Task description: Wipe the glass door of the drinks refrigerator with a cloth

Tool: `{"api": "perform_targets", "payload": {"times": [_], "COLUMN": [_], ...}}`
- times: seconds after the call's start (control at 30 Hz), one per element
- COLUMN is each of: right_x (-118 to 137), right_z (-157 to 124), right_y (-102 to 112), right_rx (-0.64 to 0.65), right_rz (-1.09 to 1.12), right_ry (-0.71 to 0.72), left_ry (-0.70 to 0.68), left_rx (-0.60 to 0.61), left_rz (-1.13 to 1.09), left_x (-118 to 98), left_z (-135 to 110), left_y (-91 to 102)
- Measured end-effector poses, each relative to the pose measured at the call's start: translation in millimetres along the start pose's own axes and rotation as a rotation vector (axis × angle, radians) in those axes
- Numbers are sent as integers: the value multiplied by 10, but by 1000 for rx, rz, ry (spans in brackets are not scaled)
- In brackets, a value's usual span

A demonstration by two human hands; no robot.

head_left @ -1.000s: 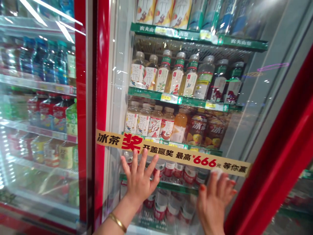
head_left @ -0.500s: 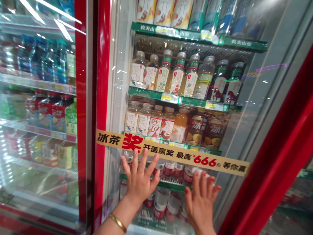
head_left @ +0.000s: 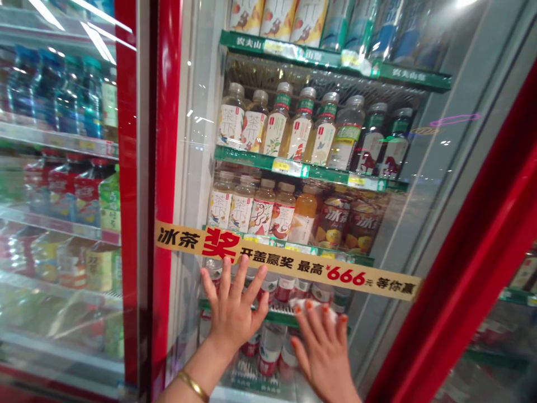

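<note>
My left hand [head_left: 235,316] lies with fingers spread on the glass door [head_left: 413,224] of a red-framed drinks cooler, fingertips at the lower edge of a yellow strip [head_left: 373,280] with printed characters. A gold bangle [head_left: 193,386] circles that wrist. Lower right, my right hand [head_left: 325,350] presses a white wad [head_left: 318,305], like a tissue or cloth, to the glass under its fingers; most of it is hidden. Behind the glass, bottled drinks [head_left: 274,129] stand in rows on green-edged shelves [head_left: 251,158].
A red door frame [head_left: 453,235] slants along the right side. To the left, past a red upright [head_left: 165,140], another cooler holds blue-capped bottles [head_left: 75,101] and red-labelled bottles [head_left: 86,190]. Ceiling lights reflect in the glass.
My right hand has slid left along the glass with the white wad, closer to my left hand. The left hand stays in place on the door. The view has shifted slightly.
</note>
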State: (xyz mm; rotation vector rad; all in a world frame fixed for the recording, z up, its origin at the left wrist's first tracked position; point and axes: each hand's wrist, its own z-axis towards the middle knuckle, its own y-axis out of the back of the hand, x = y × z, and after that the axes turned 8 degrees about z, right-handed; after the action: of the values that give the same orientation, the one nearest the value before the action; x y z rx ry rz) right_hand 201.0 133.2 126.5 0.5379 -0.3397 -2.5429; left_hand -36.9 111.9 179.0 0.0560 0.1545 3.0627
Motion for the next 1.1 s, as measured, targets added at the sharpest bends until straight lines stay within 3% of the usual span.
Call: {"api": "perform_targets", "payload": {"times": [0.13,0.2,0.27,0.37,0.4,0.47,0.53,0.63,0.7,0.73,0.77,0.83,0.93,1.0,1.1], "right_x": [-630,-618,-359,137,227,196,-95,-640,-757,-696,-561,-152,386,457,182], "right_z": [649,891,892,518,369,171,201,640,994,1126,1205,1186,847,642,721], "right_y": [196,188,114,-7,-18,23,127,280,297,271,224,92,-82,-102,10], "right_rx": [-229,-278,-207,-22,9,13,-29,-158,-254,-271,-257,-161,-17,16,-26], "right_rz": [21,16,-18,-4,15,41,15,-1,13,11,2,-9,22,42,50], "right_ry": [-519,-551,-388,30,134,190,63,-300,-473,-486,-444,-228,204,345,227], "left_ry": [3,2,1,2,2,-7,-15,20,30,22,10,-5,0,6,17], "left_rx": [-19,-17,-15,-15,-13,-1,26,44,24,11,-1,-16,-21,-21,-25], "left_rz": [5,6,3,-5,-7,-17,-30,-17,2,7,8,7,10,15,22], "left_x": [1,-1,-8,-16,-10,28,116,315,440,487,521,551,545,535,524], "left_z": [-6,-4,3,18,16,-15,-92,-272,-384,-426,-457,-490,-500,-504,-517], "left_y": [-5,-9,-13,-12,-5,20,57,102,106,100,91,70,55,55,59]}}
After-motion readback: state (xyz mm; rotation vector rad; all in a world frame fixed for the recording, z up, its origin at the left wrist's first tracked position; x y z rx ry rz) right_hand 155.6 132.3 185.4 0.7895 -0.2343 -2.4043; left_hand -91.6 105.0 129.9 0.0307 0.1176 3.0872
